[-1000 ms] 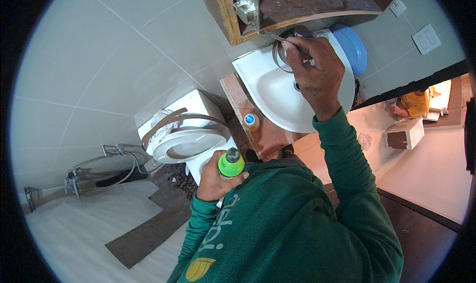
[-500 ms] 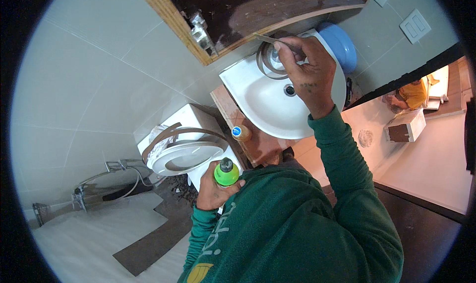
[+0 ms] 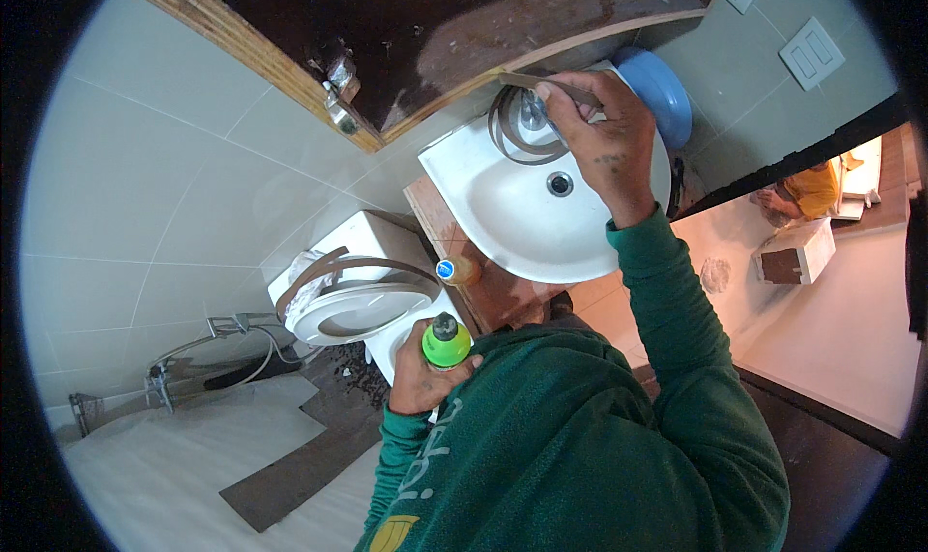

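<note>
A bright green bottle with a dark cap (image 3: 448, 347) is wrapped in the fingers of my left hand (image 3: 416, 378), close to my body. Above the sink, my right hand (image 3: 604, 136) pinches a thin brown edging strip (image 3: 541, 81) between thumb and fingers. The strip's short end reaches left to the bare wooden edge of a dark cabinet (image 3: 440, 109); whether they touch I cannot tell. The rest of the strip hangs in loose loops over the white sink (image 3: 512, 214), in front of its tap (image 3: 532, 112).
A blue basin (image 3: 657, 93) stands behind the sink. A capped jar (image 3: 456, 270) is on the ledge beside it. Another brown strip (image 3: 377, 261) lies over the toilet (image 3: 358, 310). At the right, a person in yellow (image 3: 810, 189) sits beyond the doorway, near a white box (image 3: 797, 250).
My view has shifted slightly, showing more of the cabinet's left side. Both hands keep their hold on the bottle and the strip, and the strip's end stays by the cabinet edge.
</note>
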Demonstrator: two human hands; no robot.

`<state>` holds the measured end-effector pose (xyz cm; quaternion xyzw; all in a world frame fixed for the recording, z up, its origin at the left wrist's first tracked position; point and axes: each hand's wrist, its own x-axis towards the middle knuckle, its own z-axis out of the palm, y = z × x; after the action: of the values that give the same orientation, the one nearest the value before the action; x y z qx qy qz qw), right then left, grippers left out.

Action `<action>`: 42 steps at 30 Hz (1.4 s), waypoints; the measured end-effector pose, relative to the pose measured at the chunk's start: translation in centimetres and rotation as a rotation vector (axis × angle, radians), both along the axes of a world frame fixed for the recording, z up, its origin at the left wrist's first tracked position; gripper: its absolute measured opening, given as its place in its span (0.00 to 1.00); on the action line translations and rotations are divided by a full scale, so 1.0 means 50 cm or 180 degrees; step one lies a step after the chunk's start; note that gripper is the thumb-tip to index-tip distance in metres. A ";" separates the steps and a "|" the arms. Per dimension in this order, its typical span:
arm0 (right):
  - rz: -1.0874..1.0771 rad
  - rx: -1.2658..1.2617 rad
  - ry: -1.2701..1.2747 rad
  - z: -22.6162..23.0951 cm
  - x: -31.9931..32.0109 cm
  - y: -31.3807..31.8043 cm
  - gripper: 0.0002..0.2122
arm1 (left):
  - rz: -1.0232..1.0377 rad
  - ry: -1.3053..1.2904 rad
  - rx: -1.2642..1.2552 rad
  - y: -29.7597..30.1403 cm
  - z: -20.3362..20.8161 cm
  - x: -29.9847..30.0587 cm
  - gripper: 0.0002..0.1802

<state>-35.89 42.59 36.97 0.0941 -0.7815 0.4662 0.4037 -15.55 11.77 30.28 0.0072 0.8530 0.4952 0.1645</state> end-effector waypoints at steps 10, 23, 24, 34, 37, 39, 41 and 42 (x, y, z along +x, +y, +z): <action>0.0398 -0.0260 -0.0388 0.015 0.016 0.011 0.06 | 0.0080 0.0021 0.0116 0.030 -0.012 -0.002 0.37; 0.0349 -0.0303 -0.0654 0.003 -0.001 0.055 0.08 | 0.0129 -0.0033 0.0037 0.053 -0.006 -0.003 0.36; 0.0360 -0.0204 -0.0621 0.005 0.003 0.056 0.09 | 0.0121 -0.0036 0.0039 0.051 -0.008 -0.002 0.36; 0.0629 -0.0177 -0.0874 0.022 0.002 0.045 0.10 | 0.0009 0.0098 -0.0045 0.057 0.009 -0.014 0.36; 0.0394 -0.0044 -0.0922 0.023 -0.011 0.053 0.10 | 0.0073 0.0068 0.0015 0.054 0.004 -0.011 0.36; 0.0340 -0.0111 -0.0779 0.020 -0.018 0.059 0.10 | 0.0078 0.0071 0.0049 0.051 -0.001 -0.008 0.36; 0.0412 -0.0372 -0.0852 0.022 -0.020 0.069 0.10 | 0.0081 0.0049 0.0038 0.049 0.002 -0.007 0.36; 0.0448 -0.0503 -0.0888 0.022 -0.019 0.075 0.10 | 0.0083 0.0038 0.0032 0.048 0.003 -0.006 0.36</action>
<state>-36.84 46.31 38.05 0.0509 -0.7824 0.5619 0.2638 -15.87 14.15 30.41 -0.0001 0.8515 0.5016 0.1529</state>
